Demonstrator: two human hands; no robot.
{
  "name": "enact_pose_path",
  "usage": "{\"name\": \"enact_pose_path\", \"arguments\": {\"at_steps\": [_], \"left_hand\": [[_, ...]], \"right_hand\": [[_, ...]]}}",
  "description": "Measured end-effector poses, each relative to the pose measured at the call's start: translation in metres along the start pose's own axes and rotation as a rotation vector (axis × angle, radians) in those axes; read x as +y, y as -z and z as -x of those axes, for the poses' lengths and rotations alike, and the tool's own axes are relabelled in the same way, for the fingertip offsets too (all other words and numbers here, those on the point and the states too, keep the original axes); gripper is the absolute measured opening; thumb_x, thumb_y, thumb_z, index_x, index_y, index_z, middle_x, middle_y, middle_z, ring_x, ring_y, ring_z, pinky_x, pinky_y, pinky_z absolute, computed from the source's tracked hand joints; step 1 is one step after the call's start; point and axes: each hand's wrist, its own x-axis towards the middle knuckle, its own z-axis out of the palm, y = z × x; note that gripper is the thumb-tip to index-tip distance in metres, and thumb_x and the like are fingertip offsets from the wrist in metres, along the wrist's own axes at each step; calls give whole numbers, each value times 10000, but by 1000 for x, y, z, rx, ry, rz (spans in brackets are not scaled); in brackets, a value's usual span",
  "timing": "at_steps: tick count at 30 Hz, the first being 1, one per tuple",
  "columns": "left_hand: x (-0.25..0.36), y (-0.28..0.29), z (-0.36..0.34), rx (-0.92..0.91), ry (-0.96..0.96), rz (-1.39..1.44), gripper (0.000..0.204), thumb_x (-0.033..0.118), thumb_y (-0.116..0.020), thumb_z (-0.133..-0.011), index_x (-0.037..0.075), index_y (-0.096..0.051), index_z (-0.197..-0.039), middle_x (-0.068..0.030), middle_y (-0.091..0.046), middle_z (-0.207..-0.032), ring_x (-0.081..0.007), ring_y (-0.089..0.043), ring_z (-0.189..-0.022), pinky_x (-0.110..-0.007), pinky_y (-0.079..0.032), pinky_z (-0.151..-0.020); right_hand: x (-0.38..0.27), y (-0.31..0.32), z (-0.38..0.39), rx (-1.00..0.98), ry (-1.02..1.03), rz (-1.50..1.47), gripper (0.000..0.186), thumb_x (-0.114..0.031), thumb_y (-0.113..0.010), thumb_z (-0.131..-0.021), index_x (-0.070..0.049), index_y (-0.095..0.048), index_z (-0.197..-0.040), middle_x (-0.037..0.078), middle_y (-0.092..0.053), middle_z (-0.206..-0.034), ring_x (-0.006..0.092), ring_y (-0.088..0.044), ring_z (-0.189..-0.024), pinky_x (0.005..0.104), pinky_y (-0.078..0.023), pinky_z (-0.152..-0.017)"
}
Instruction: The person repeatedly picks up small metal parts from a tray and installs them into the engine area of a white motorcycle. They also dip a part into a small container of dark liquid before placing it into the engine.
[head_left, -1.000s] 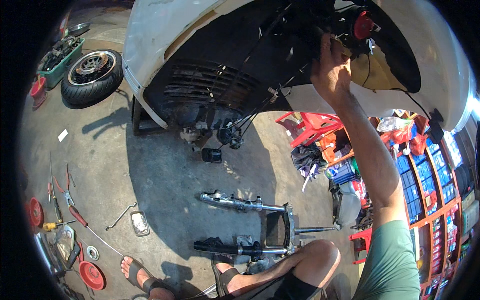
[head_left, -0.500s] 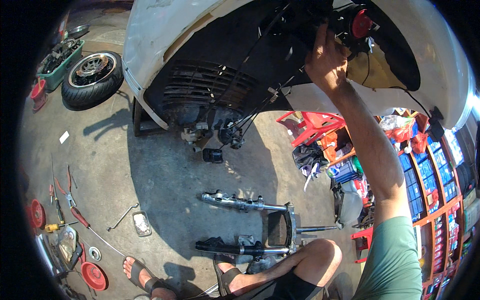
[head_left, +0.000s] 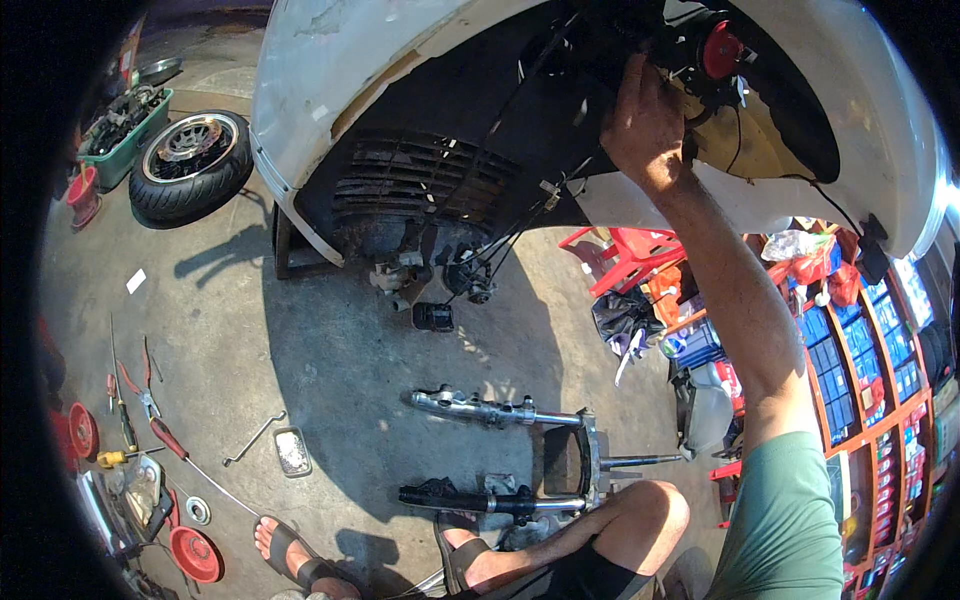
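Observation:
My right hand [head_left: 645,125] is raised into the dark inside of a white scooter body shell [head_left: 320,65], its arm coming up from the lower right. Its fingers are pressed together around something in shadow, and the fingertips are hidden. Just right of the hand sits a red round part [head_left: 722,50], probably a horn, with loose wires about it. Black cables [head_left: 515,225] run down from the shell to the caliper-like metal parts [head_left: 472,280] hanging near the floor. My left hand is out of view.
A front fork [head_left: 580,460] lies on the floor by my feet. Left are a wheel [head_left: 190,165], a green crate [head_left: 130,130], pliers [head_left: 147,400], screwdrivers, a bent wrench [head_left: 255,437] and a small metal tray [head_left: 293,452]. Right stand a red chair [head_left: 635,258] and shelves [head_left: 840,385] of boxes.
The view has shifted slightly, so the floor things sit a little lower and to the right. My right hand stays inside the shell, its wrist turned a little.

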Motion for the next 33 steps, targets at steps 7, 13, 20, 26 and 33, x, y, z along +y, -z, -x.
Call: {"name": "enact_pose_path", "arguments": {"at_steps": [7, 13, 20, 26, 33], "left_hand": [[14, -2, 2, 3, 19, -22, 110, 175, -616, -903, 69, -630, -929, -137, -574, -823, -337, -610, -790, -440, -506, -727], [34, 3, -39, -359, 93, -101, 222, 192, -613, -955, 25, -670, -1090, -150, -677, -970, -327, -673, -912, -423, -544, -826], [-1, -24, -12, -245, 371, -82, 427, 314, -674, -918, 96, -667, -1284, -194, -700, -1167, -362, -708, -1046, -446, -577, -871], [1, -9, -26, -294, 486, -88, 507, 204, -665, -872, 27, -637, -1346, -207, -687, -1273, -377, -648, -1193, -431, -494, -1054], [-38, -40, -10, -33, 762, 54, 309, 185, -594, -1035, 21, -668, -1286, -99, -729, -1110, -180, -671, -950, -331, -549, -853]], "right_hand": [[-19, 8, 6, 44, -103, -157, 885, -155, -695, -839, 64, -253, -1574, 321, -496, -1412, 493, -579, -1215, 543, -438, -1090], [-28, -2, 32, 11, -661, -1041, 868, -113, -696, -888, 17, -241, -1616, 232, -584, -1356, 351, -647, -1173, 437, -518, -1039], [-117, 73, -8, 388, -1135, -2706, 790, -58, -575, -967, -94, -162, -1640, 121, -643, -1191, 174, -658, -885, 398, -533, -896], [-126, 81, -3, 855, -1142, -3267, 737, -58, -575, -963, -147, -229, -1608, 99, -650, -1163, 177, -653, -879, 393, -521, -875], [-123, 79, -28, 1248, -1025, -3473, 883, -50, -586, -950, -110, -79, -1669, 108, -648, -1155, 167, -638, -881, 400, -510, -906]]}}
